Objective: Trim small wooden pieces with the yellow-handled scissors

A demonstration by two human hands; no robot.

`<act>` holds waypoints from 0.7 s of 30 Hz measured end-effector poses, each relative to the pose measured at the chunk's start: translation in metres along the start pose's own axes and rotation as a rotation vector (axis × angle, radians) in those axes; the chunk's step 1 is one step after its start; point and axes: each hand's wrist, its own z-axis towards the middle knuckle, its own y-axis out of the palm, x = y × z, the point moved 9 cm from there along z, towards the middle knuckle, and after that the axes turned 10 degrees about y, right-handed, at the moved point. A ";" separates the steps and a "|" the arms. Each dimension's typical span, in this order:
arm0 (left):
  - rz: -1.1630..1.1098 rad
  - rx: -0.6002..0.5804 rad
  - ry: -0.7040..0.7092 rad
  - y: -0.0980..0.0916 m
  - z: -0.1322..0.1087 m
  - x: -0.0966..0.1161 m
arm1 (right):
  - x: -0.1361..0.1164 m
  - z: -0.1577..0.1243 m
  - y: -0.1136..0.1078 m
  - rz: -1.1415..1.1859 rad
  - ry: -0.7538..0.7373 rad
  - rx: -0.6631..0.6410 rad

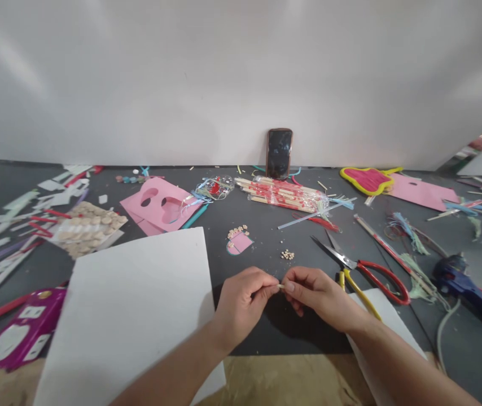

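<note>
My left hand (pixel 247 301) and my right hand (pixel 315 293) meet fingertip to fingertip above the dark tabletop. Between them is a small pale piece (pixel 281 286), pinched from both sides. It looks like a bit of thin stick, too small to be sure. Just beyond the fingers lies a little heap of pale bits (pixel 287 255). Further left is a small pink heart-shaped piece (pixel 241 243) with a dark outline and pale crumb-like pieces (pixel 237 231) along its top. Scissors with red and yellow handles (pixel 382 279) lie open beside my right hand.
A white board (pixel 139 316) covers the front left. Bundled sticks in plastic (pixel 283 193) and an upright phone (pixel 279 153) stand along the back. To the right rests a blue glue gun (pixel 473 290) with its cord. Pink cutouts (pixel 162 204) and a purple shape (pixel 23 327) lie left.
</note>
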 end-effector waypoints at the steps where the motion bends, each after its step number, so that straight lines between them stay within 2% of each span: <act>1: -0.011 0.011 0.008 -0.001 0.000 0.001 | 0.001 0.000 0.001 0.046 0.003 -0.015; 5: -0.064 0.079 0.044 -0.005 0.001 0.004 | 0.008 0.002 0.007 0.255 0.026 -0.065; 8: -0.099 0.116 0.040 -0.007 0.002 0.003 | 0.009 0.003 0.011 0.325 0.028 -0.077; 14: -0.151 0.153 0.017 -0.008 0.001 0.000 | 0.008 0.003 0.014 0.355 0.039 -0.082; 21: -0.074 0.106 -0.027 -0.007 0.001 -0.002 | 0.004 0.000 0.007 0.300 0.031 -0.051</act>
